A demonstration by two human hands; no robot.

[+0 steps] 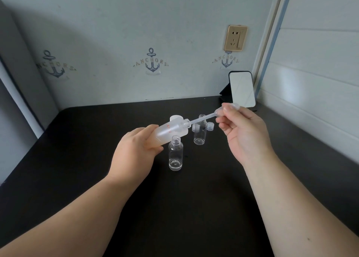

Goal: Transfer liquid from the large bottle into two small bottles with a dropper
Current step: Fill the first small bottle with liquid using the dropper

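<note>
R hand [242, 132] pinches dropper [206, 117] bulb; stem runs left-down into neck of large bottle [171, 131], tilted w/ mouth to right, gripped by L hand [136, 149]. Nearest small bottle [175, 153] stands just below mouth, open.

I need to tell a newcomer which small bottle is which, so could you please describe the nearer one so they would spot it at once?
On the black table, look just below the tilted frosted large bottle gripped by the left hand. There the nearer small bottle stands upright, clear and uncapped. Unlike the other small bottle, farther back beside the loose caps, it stands alone, closest to the person.
</note>
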